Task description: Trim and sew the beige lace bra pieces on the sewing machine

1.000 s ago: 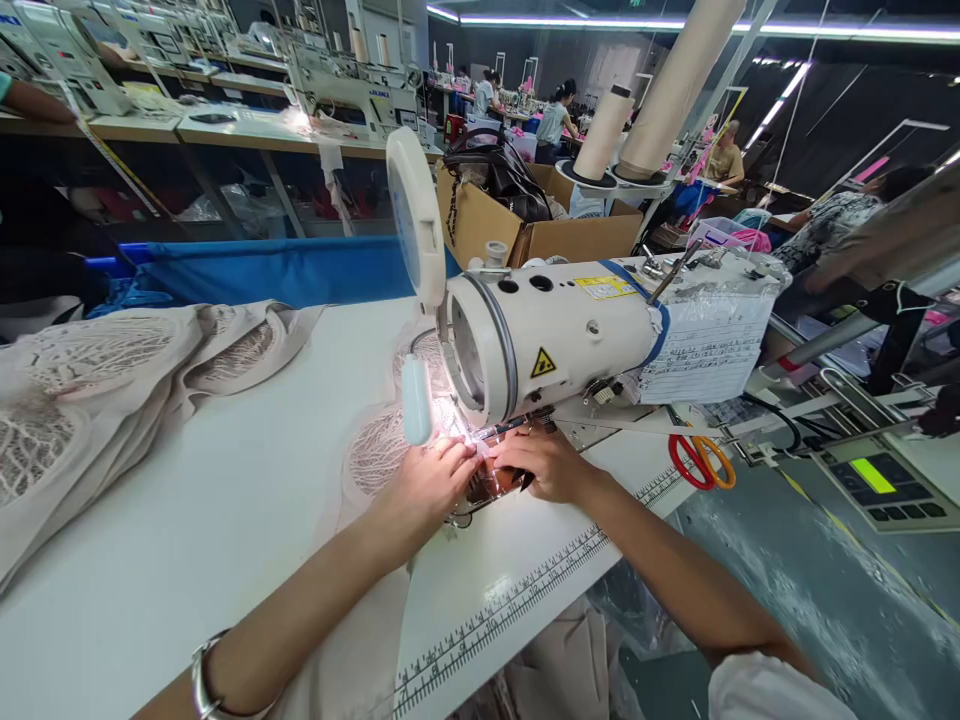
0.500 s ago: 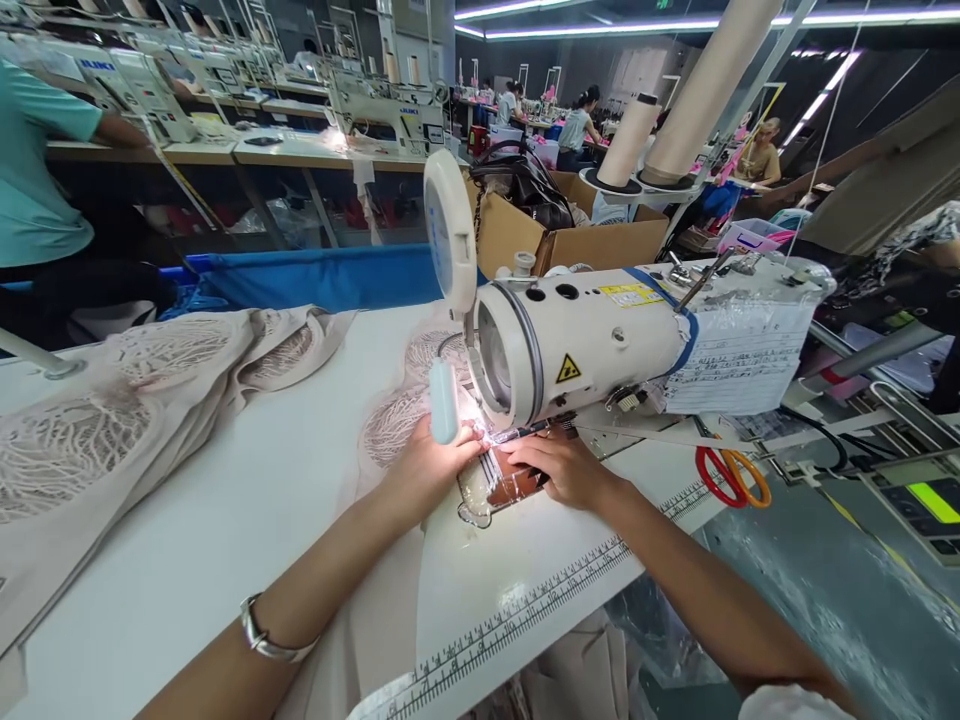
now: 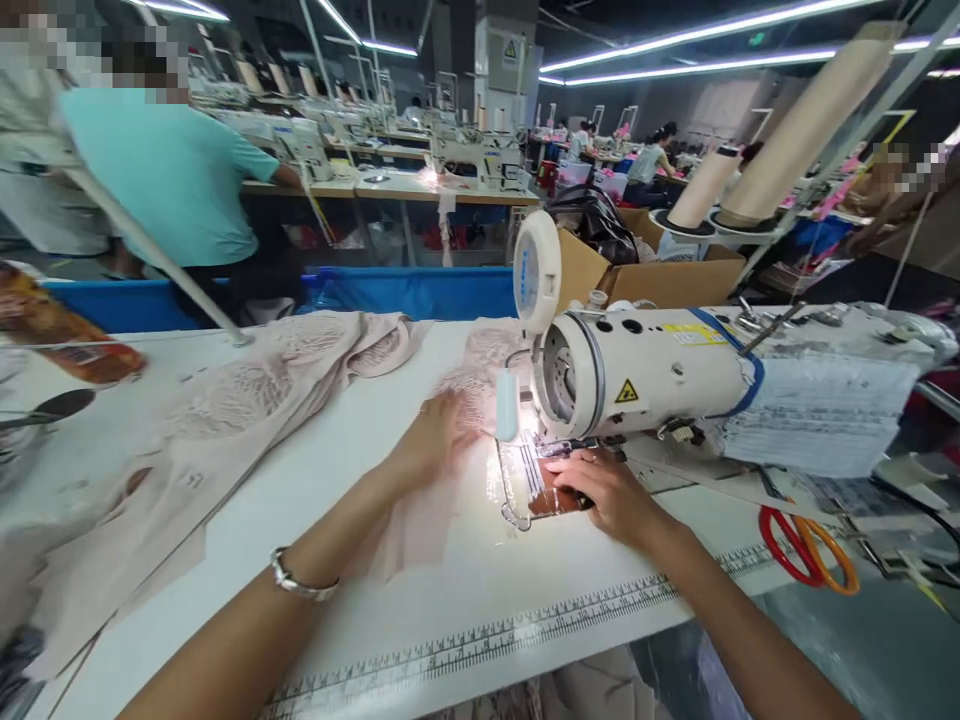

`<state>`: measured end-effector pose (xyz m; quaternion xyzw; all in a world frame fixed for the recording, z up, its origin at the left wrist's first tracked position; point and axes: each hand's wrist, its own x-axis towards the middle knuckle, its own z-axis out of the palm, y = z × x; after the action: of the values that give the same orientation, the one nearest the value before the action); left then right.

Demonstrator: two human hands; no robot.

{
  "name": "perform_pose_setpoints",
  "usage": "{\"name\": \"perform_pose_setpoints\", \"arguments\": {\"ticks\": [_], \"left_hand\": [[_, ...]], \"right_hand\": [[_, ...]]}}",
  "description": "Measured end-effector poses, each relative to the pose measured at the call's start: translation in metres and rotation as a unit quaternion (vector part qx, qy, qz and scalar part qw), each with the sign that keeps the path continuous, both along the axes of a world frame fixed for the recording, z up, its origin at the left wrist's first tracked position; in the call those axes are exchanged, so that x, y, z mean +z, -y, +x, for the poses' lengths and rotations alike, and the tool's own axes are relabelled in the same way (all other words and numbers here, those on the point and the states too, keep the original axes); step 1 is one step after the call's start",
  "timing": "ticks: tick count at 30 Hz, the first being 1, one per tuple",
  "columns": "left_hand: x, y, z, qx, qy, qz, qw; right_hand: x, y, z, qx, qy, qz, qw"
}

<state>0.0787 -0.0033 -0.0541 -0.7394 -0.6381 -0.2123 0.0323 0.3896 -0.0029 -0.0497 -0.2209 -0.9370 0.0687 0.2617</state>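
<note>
A white sewing machine (image 3: 645, 375) stands on a white table (image 3: 300, 500), its lamp lighting the needle plate (image 3: 525, 480). My left hand (image 3: 435, 430) lies on pale pink lace fabric (image 3: 420, 520) left of the needle, blurred by motion, so its fingers are unclear. My right hand (image 3: 607, 490) rests on the plate just right of the needle, fingers curled down onto a small brownish piece (image 3: 551, 500). A silver bracelet (image 3: 300, 583) is on my left wrist.
A heap of pink lace garments (image 3: 225, 400) covers the table's left. Red and orange scissors (image 3: 806, 545) lie at the right. A ruler strip (image 3: 487, 640) runs along the front edge. A cardboard box (image 3: 660, 275) and thread cones (image 3: 705, 185) stand behind. A person in a teal shirt (image 3: 165, 170) stands beyond the table.
My view has swung left. My left hand has slid away from the needle to the left over the fabric. My right hand stays by the needle plate.
</note>
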Motion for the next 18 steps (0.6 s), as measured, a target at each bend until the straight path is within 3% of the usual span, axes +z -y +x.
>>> {"name": "perform_pose_setpoints", "arguments": {"ticks": [2, 4, 5, 7, 10, 13, 18], "left_hand": [[0.014, 0.009, -0.039, 0.086, -0.005, 0.028, 0.996], [0.027, 0.025, -0.081, 0.213, -0.017, 0.04, 0.976], [0.032, 0.034, -0.1, 0.276, -0.026, 0.026, 0.96], [0.039, 0.051, -0.129, 0.333, -0.032, -0.015, 0.942], [0.044, 0.066, -0.149, 0.322, -0.026, -0.053, 0.945], [0.052, 0.067, -0.149, 0.311, -0.014, -0.035, 0.95], [0.079, 0.073, -0.141, 0.338, 0.007, 0.119, 0.934]], "right_hand": [[0.008, 0.009, 0.001, 0.004, 0.014, -0.01, 1.0], [0.012, 0.018, 0.003, 0.005, 0.016, -0.014, 1.0], [0.013, 0.023, 0.004, 0.008, 0.014, -0.012, 1.0], [0.011, 0.032, 0.004, 0.014, 0.009, -0.011, 1.0], [0.007, 0.043, 0.002, 0.023, 0.003, -0.01, 1.0], [0.002, 0.05, 0.0, 0.028, -0.002, -0.011, 1.0], [0.003, 0.061, 0.001, 0.016, -0.048, -0.055, 0.997]]}}
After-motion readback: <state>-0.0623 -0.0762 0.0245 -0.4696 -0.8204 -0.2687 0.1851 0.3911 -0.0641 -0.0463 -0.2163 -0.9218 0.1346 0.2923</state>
